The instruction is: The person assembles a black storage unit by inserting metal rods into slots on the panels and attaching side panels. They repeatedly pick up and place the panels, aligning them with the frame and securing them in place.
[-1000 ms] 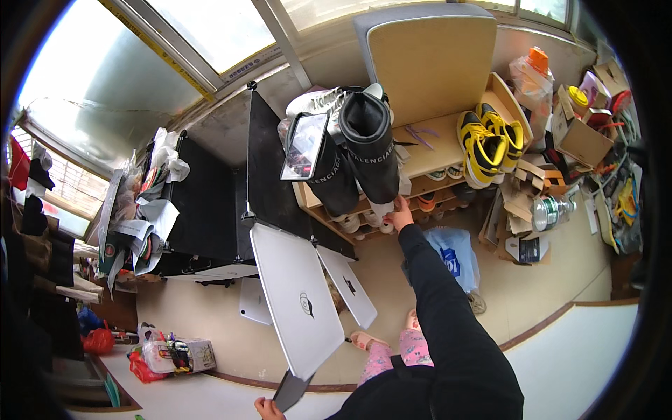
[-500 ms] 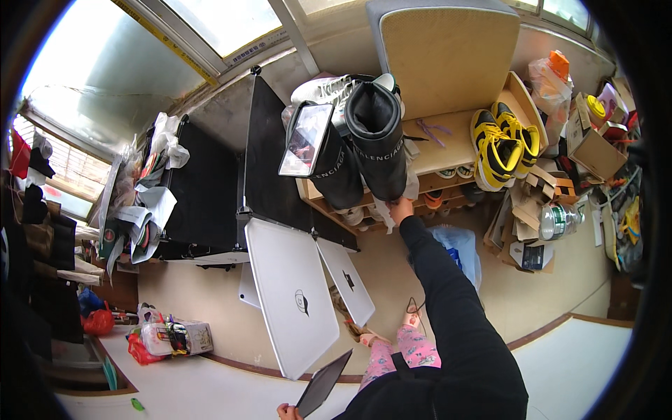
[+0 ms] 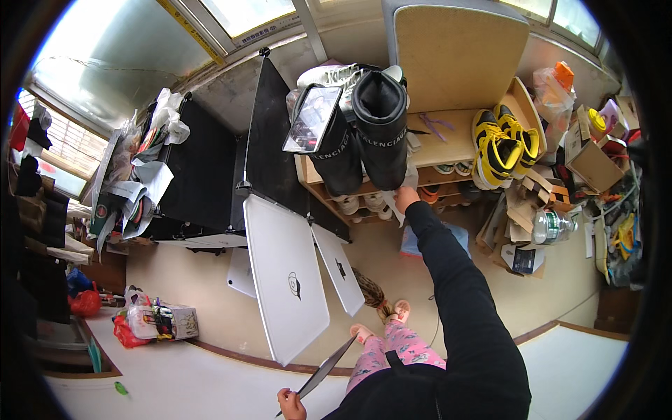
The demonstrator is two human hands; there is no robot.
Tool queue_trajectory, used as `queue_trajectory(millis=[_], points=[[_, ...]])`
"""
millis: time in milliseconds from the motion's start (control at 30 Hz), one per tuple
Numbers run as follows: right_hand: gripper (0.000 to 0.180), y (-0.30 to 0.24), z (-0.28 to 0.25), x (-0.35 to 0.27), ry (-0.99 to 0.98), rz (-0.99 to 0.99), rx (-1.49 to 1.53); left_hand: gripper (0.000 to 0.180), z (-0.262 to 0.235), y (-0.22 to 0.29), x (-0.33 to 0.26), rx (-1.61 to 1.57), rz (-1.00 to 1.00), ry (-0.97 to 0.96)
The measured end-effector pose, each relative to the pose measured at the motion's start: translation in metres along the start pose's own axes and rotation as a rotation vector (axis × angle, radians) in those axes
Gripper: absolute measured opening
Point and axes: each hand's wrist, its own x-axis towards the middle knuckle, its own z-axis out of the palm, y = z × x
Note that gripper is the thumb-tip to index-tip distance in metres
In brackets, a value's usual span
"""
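Observation:
My right hand (image 3: 404, 198) reaches out to the wooden shoe rack (image 3: 455, 143), just under the right one of two tall black boots (image 3: 381, 129). Its fingers are closed on a white strip of paper (image 3: 392, 208) hanging below the boot's sole. My left hand (image 3: 290, 403), low at the frame's bottom edge, grips a thin dark flat panel (image 3: 327, 365) seen edge-on and tilted up to the right. A small framed mirror-like panel (image 3: 312, 119) leans against the left boot (image 3: 337, 155).
Yellow and black sneakers (image 3: 500, 143) stand on the rack's right side. Two white boards (image 3: 283, 276) and a black panel (image 3: 269, 143) lean left of the rack. Cardboard boxes (image 3: 591, 164), a plastic bottle (image 3: 549, 225) and clutter fill the right floor.
My left hand has moved right along the bottom edge with the dark panel in it. My right hand has stayed under the boot.

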Motion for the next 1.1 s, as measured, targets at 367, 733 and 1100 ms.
queue_trajectory(millis=[367,733,1100], points=[[0.025,-0.016,-0.042,0.017,-0.306,0.033,-0.305,0.005,0.010,-0.014,0.009,-0.015,0.085,-0.070],[0.025,-0.047,-0.086,0.004,-0.344,0.177,-0.322,0.007,0.018,-0.022,0.018,-0.033,0.141,-0.091],[0.026,-0.023,-0.103,0.003,-0.146,-0.097,-0.274,0.010,0.013,0.030,0.036,-0.121,0.137,-0.089]])
